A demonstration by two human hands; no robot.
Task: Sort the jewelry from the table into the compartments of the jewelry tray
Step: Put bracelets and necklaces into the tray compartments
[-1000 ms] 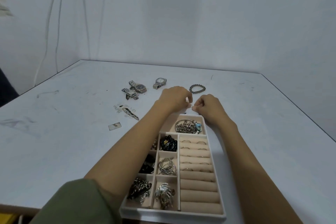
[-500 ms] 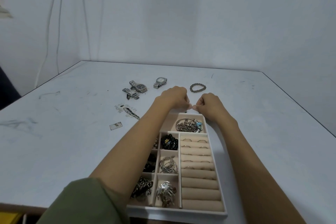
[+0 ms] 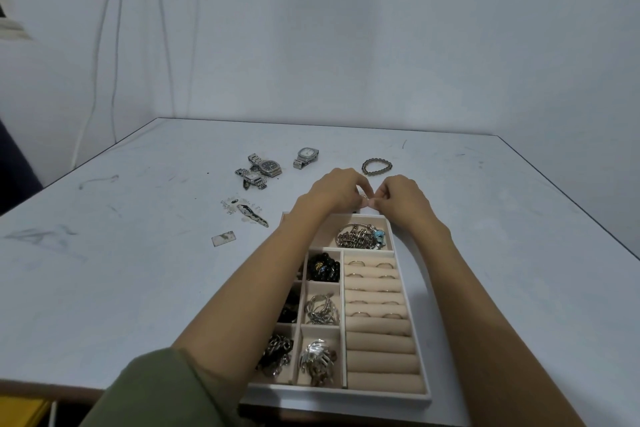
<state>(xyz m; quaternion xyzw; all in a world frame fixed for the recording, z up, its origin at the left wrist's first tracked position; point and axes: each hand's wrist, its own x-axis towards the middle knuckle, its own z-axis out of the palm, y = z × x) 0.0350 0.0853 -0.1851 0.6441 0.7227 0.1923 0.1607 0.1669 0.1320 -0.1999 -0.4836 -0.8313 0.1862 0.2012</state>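
Note:
A beige jewelry tray [image 3: 420, 350] lies at the table's near edge, its compartments holding chains, black beads and silver pieces, with rings in the roll slots on the right. My left hand [image 3: 337, 189] and my right hand [image 3: 398, 196] meet just beyond the tray's far edge, fingertips pinched together on a small silver ring [image 3: 364, 198]. Three watches [image 3: 265, 168] and a beaded bracelet [image 3: 376, 166] lie on the table beyond my hands.
Small earring cards and a dark leaf-shaped piece [image 3: 247, 213] lie left of the tray, with a small rectangular tag [image 3: 224, 238] nearer me. The white table [image 3: 121, 270] ends at walls behind and to the left; cables hang there.
My hands have stayed together over the tray's far edge, shifting slightly away from me. The small piece between my fingertips now shows as a ring.

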